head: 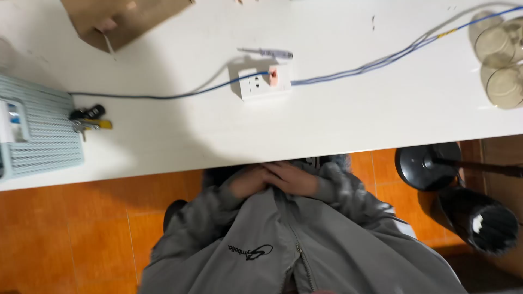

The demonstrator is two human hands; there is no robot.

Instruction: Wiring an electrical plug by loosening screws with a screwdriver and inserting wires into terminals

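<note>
Left hand (248, 182) and right hand (294, 178) clasped together at the bench (348, 117) edge, each grip folded on the other, holding nothing. Farther up, well apart: white socket box (265, 83) on blue cable (163, 97), thin screwdriver (267, 53) just beyond.

Single head view, looks steeply down from above the person's own chest. The white table (327, 125) fills the upper half at mid distance, the grey jacket (283, 245) sits close below, orange floor (65, 234) at either side.
</note>
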